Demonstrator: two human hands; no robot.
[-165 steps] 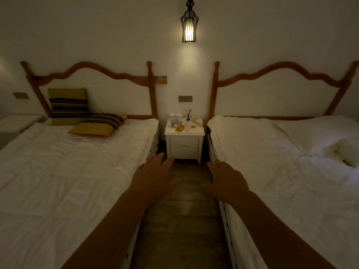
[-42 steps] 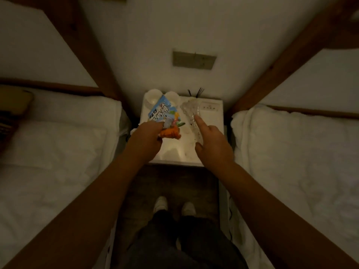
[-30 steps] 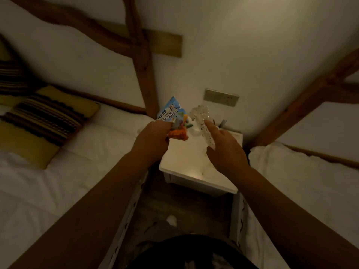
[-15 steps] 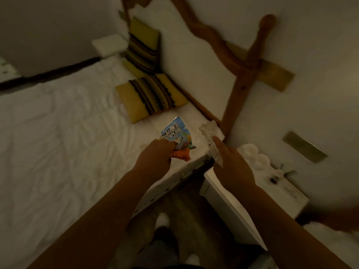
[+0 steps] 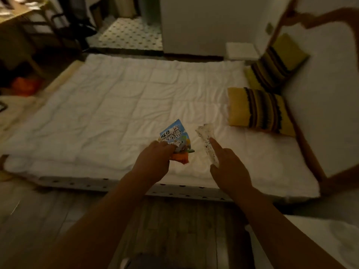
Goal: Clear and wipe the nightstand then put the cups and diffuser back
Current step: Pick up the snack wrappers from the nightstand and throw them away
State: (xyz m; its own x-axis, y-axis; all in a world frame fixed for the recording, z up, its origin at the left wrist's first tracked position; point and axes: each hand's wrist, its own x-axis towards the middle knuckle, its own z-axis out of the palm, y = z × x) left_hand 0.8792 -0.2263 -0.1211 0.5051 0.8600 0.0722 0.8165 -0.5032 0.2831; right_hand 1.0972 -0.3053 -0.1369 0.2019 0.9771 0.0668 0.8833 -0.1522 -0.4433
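Observation:
My left hand grips a bunch of snack packets: a blue and white one on top and an orange one below. My right hand pinches a clear, speckled wrapper between thumb and forefinger. Both hands hover over the near edge of the white bed. The nightstand, the cups and the diffuser are out of view.
Two yellow striped pillows lie at the bed's head on the right, by the wooden headboard. A small white side table stands beyond. Wooden floor lies under me; a dark desk and chair are far left.
I have turned left, away from the nightstand, and now face across the bed. Both hands still hold the same wrappers, carried out over the bed's edge.

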